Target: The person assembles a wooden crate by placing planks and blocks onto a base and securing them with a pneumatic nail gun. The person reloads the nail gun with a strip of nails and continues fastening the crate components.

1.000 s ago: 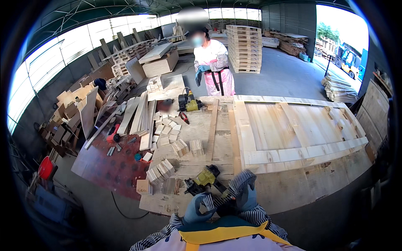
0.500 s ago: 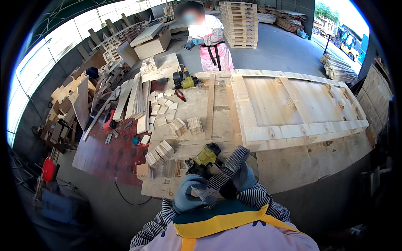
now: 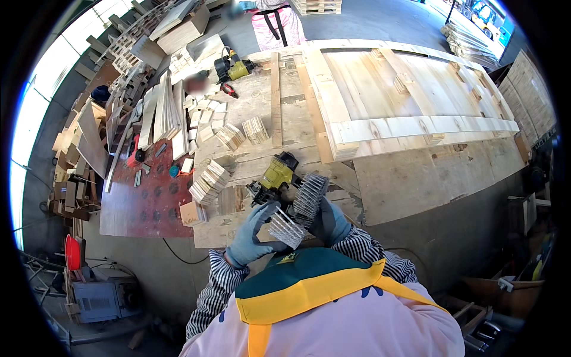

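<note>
A grey metal nail strip (image 3: 309,199) is resting in the person's right hand (image 3: 330,222) above the near edge of the worktable (image 3: 410,187), its long axis slanting from near left to far right and its far end pointing toward the wooden frame. A second section of nails (image 3: 286,231) is sitting nearer and to the left, its nails pointing toward near right; whether the two are joining, one cannot tell. The right hand is clasping the strip from its right side, fingertips hiding behind it. The left hand (image 3: 250,235) is curving around the nearer section, thumb and fingers standing apart; whether they are pinching it, one cannot tell. Just beyond, a yellow-green nail gun (image 3: 278,174) is lying on the table. Stacked wood blocks (image 3: 209,180) are standing to its left, the wooden frame (image 3: 410,126) is lying at far right, and a co-worker (image 3: 277,28) is standing beyond the far edge.
</note>
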A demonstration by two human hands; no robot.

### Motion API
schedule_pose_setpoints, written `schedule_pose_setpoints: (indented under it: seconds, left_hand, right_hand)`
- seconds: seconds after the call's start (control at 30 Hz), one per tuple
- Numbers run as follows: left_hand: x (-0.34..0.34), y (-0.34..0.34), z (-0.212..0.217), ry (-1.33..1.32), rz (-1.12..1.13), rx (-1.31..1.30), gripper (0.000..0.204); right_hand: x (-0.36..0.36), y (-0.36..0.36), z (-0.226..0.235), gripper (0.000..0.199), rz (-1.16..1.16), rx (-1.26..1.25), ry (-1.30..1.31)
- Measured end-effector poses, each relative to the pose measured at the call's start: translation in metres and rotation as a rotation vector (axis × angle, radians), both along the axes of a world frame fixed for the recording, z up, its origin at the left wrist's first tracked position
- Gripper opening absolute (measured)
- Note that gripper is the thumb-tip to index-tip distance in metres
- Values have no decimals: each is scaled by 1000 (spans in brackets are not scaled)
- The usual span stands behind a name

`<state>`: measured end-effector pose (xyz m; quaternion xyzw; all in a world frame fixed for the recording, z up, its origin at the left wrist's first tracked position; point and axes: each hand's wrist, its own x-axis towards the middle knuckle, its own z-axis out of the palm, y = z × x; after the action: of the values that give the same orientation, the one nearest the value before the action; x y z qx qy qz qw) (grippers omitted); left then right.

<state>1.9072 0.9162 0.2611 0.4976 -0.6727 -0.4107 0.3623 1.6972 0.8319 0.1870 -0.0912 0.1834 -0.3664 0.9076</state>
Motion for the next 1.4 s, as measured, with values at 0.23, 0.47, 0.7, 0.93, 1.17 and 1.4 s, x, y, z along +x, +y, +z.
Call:
schedule_pose_setpoints:
  seconds: [0.23, 0.47, 0.7, 0.93, 1.17, 1.4]
  left_hand:
    - [-30, -21, -17, -56, -94, -130, 92]
    - [-31, 0, -52, 207, 139, -77, 68]
    - [-43, 4, -37, 669, 151, 193, 56]
    - [-33, 9, -43, 915, 358, 267, 37]
    - [-46, 7, 0, 969, 350, 463, 39]
    - [-45, 3, -4, 291, 403, 48, 37]
  right_hand:
    - [-8, 20, -32, 51, 121, -866, 648]
    - [-14, 21, -7, 34, 315, -1237, 1067]
    - [-9, 29, -10, 42, 342, -622, 894]
    - [-25, 39, -10, 70, 183, -681, 864]
    - [-4, 33, 8, 107, 52, -1297, 812]
    - [-7, 34, 12, 59, 128, -469, 204]
